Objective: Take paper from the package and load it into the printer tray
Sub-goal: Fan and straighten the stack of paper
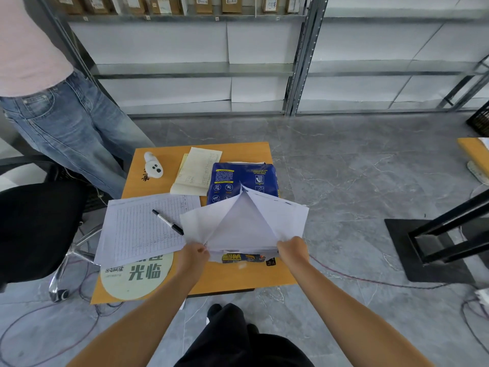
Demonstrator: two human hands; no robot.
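White paper (246, 223) held over blue package (242, 181); left hand (194, 256) and right hand (292, 249) pinch near corners; sheets extend far. Printer tray unseen.

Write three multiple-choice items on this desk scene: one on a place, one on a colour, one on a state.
1. Where does the marker lie?
A. on the lined form
B. on the floor
C. on the chair

2. What colour is the paper package?
A. red
B. blue
C. green

3. What are the left hand and right hand doing?
A. resting empty
B. writing
C. gripping the white wrapper flaps, spread apart

Key: 1 A, the marker rests across the form's grid. 2 B, its printed face is dark blue. 3 C, each hand pinches one flap edge.
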